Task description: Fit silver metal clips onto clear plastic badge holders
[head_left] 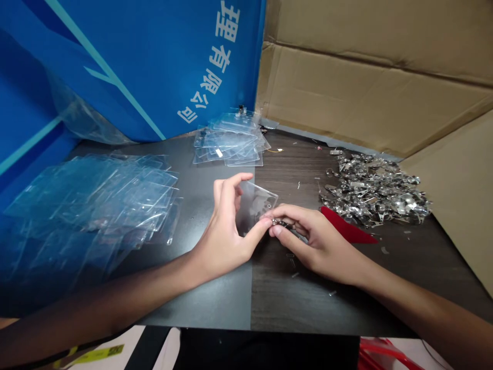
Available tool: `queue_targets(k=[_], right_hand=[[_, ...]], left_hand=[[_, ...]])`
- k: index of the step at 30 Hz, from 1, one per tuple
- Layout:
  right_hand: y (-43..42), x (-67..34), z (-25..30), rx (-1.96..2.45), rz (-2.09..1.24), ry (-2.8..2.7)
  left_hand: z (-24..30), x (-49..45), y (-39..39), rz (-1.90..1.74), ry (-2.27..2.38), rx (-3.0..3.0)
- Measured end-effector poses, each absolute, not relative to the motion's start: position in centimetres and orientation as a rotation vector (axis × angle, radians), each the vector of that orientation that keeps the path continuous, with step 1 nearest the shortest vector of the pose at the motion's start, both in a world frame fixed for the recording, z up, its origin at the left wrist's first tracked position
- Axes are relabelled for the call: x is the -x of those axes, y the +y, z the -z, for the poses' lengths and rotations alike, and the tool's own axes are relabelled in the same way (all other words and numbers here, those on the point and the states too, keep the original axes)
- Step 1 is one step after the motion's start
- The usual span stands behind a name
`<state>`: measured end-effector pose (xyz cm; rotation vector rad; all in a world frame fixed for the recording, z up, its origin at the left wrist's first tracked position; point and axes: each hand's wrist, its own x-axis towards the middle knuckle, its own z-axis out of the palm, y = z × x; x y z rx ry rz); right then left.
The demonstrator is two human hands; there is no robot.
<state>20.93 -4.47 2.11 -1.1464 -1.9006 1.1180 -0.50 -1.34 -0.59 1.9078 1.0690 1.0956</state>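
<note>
My left hand (227, 228) pinches a clear plastic badge holder (256, 205) by its lower edge, with the fingers curled behind the sheet. My right hand (311, 241) comes in from the right and holds a small metal clip (282, 222) between thumb and fingers. The clip sits against the holder's lower right corner, and the fingertips of both hands nearly meet there. The fingers partly hide the clip, so how it sits in the holder is hidden.
A wide spread of clear holders (92, 205) lies at the left, and a smaller heap (231, 140) lies at the back. A pile of metal clips (375, 190) sits to the right beside a red piece (344, 224). Blue printed board and cardboard wall the dark table (215, 303).
</note>
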Motion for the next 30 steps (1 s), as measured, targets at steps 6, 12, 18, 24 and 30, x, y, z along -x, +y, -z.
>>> queue_targets(k=[6, 12, 18, 24, 30], right_hand=[[-4.09, -20.72, -1.56, 1.177, -1.084, -1.859], [-4.09, -20.67, -1.76, 1.178, -1.103, -1.788], [-4.43, -20.86, -2.01, 1.151, -1.045, -1.811], [-4.44, -21.06, -2.09, 1.193, -1.103, -1.813], [-4.72, -20.79, -2.30, 1.206, -1.156, -1.784]], left_hand=[[0.02, 0.41, -1.55, -1.121, 1.114, -2.032], [-0.05, 0.41, -1.47, -1.126, 1.090, -2.072], [0.21, 0.34, -1.19, -1.051, 1.035, -1.938], [0.17, 0.26, -0.80, -0.987, 1.010, -1.857], [-0.07, 0.17, -0.87, -0.901, 0.968, -1.766]])
